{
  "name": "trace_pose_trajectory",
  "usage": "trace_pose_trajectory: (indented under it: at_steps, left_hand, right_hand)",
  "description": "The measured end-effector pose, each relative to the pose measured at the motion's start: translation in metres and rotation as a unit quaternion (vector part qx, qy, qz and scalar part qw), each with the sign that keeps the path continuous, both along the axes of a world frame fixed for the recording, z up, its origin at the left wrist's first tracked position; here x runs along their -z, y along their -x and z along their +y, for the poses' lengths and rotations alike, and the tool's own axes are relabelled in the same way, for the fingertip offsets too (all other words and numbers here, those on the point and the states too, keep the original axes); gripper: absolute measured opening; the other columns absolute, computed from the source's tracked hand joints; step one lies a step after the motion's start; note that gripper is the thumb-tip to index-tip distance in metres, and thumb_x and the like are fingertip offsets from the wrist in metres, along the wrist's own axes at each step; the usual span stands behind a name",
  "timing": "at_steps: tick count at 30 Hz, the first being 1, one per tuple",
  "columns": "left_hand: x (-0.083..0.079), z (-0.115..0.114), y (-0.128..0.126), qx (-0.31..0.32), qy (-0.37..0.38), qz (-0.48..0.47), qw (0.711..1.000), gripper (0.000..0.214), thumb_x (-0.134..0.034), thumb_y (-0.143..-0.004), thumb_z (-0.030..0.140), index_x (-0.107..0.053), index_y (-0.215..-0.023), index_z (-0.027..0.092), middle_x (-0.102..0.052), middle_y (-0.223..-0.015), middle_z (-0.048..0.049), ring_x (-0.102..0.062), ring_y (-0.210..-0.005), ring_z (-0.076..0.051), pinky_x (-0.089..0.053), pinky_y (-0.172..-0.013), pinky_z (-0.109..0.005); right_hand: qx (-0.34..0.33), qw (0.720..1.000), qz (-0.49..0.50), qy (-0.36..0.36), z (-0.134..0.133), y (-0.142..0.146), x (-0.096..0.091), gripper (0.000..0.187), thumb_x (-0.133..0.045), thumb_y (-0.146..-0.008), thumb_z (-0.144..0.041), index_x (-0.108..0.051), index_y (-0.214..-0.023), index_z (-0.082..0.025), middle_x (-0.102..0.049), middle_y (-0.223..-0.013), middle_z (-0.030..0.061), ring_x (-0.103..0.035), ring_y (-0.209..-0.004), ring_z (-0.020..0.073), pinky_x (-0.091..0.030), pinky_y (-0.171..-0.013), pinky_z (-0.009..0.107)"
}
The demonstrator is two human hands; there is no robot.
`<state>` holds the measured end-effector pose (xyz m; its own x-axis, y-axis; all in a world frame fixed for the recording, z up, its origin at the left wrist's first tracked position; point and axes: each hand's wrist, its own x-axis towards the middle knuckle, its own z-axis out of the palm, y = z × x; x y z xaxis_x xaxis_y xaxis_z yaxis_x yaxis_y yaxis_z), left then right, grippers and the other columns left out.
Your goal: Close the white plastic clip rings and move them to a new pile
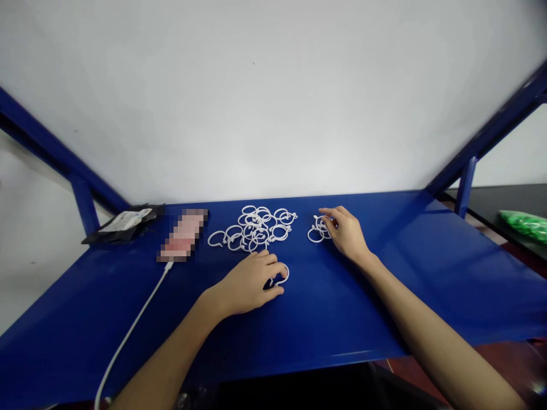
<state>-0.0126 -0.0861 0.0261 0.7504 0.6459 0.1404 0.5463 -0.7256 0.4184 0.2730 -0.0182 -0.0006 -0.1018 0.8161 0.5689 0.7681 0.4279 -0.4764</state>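
Note:
My left hand (252, 283) is low over the blue table with its fingers curled round one white plastic ring (288, 275). That ring is open, with small knobbed ends, and my index finger partly covers it. To the right, my right hand (347, 232) reaches over a small cluster of similar rings (315, 234). Its index finger is stretched out and its thumb stands apart; some of those rings are hidden under the fingers. A larger loose pile of white rings (260, 233) lies just beyond my left hand, the rings overlapping one another.
On the left of the blue table (299, 324) are a blurred-out phone (184, 234) with a white cable (132, 330) plugged in and a black packet (128, 222). Blue frame bars rise at both sides before a white wall. A green bag (523, 226) sits at far right.

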Motion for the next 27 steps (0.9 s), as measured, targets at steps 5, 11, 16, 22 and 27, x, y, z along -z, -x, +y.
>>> trace_pose_trajectory:
  at_steps: [5, 11, 16, 22, 27]
  left_hand:
    - [0.005, 0.005, 0.001, -0.003, -0.002, -0.031, 1.000, 0.008, -0.061, -0.092, 0.016, -0.065, -0.095, 0.022, -0.067, -0.093, -0.0004, -0.062, -0.087, -0.017, -0.048, -0.082, -0.032]
    - [0.008, 0.007, -0.004, -0.031, -0.026, -0.064, 0.997, 0.018, -0.052, -0.096, 0.012, -0.064, -0.106, 0.020, -0.067, -0.103, -0.0038, -0.063, -0.097, -0.019, -0.053, -0.088, -0.034]
    - [0.013, 0.007, -0.009, -0.024, -0.066, -0.125, 0.990, 0.023, -0.051, -0.094, 0.007, -0.060, -0.110, 0.021, -0.067, -0.104, -0.0041, -0.063, -0.103, -0.019, -0.054, -0.092, -0.036]
    - [0.015, 0.007, -0.009, -0.026, -0.079, -0.148, 0.985, 0.031, -0.046, -0.094, 0.003, -0.057, -0.117, 0.022, -0.062, -0.112, -0.0050, -0.062, -0.109, -0.018, -0.054, -0.097, -0.038]
    - [0.017, 0.007, -0.010, -0.021, -0.097, -0.157, 0.983, 0.032, -0.044, -0.097, 0.006, -0.055, -0.121, 0.024, -0.061, -0.112, -0.0042, -0.063, -0.106, -0.017, -0.054, -0.096, -0.036]
  right_hand:
    - [0.044, 0.998, -0.049, 0.004, 0.001, -0.001, 0.004, 0.025, -0.056, -0.095, -0.029, -0.073, -0.110, -0.018, -0.063, -0.104, 0.0115, -0.062, -0.086, 0.0236, -0.055, -0.081, 0.041]
    - [0.001, 0.998, -0.056, -0.034, -0.015, 0.017, -0.005, 0.022, -0.056, -0.097, -0.029, -0.072, -0.108, -0.019, -0.062, -0.103, 0.0128, -0.059, -0.097, 0.0280, -0.052, -0.089, 0.048]
    - [-0.200, 0.976, 0.019, 0.083, -0.043, 0.048, -0.010, 0.025, -0.057, -0.099, -0.032, -0.066, -0.120, -0.021, -0.068, -0.105, 0.0083, -0.065, -0.081, 0.0178, -0.056, -0.077, 0.035]
    - [-0.238, 0.962, 0.034, 0.128, -0.053, 0.057, -0.010, 0.025, -0.057, -0.097, -0.026, -0.065, -0.120, -0.020, -0.072, -0.106, 0.0075, -0.065, -0.073, 0.0139, -0.056, -0.071, 0.031]
    - [-0.252, 0.960, 0.015, 0.125, -0.052, 0.055, -0.009, 0.023, -0.056, -0.099, -0.027, -0.066, -0.118, -0.020, -0.070, -0.094, 0.0048, -0.062, -0.071, 0.0137, -0.051, -0.068, 0.029]
